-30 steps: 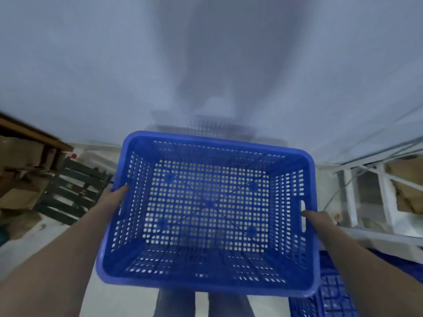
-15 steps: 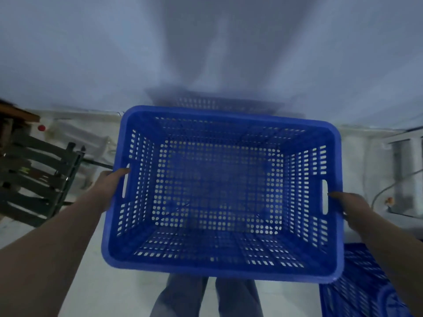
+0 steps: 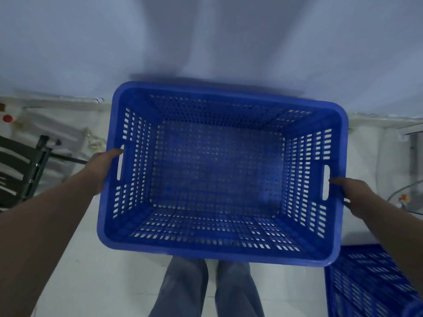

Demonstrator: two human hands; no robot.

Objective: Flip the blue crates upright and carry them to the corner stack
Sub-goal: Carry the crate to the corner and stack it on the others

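Blue plastic of a second crate [image 3: 368, 280] lies low by my right leg. Between my arms I hold the upright blue crate [image 3: 219, 179] level, left hand [image 3: 103, 168] and right hand [image 3: 352, 193] each gripping a side by its handle slot for balance. Beyond it stands the pale wall [image 3: 206, 37].

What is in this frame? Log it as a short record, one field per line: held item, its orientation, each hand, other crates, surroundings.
held item: blue crate, perforated, nothing inside
orientation: upright, open side toward the camera
left hand: grips the crate's left end by the handle slot
right hand: grips the crate's right end by the handle slot
other crates: second blue crate on the floor, lower right, partly out of frame
surroundings: pale wall close ahead; dark slatted frame at left; person's legs below the crate
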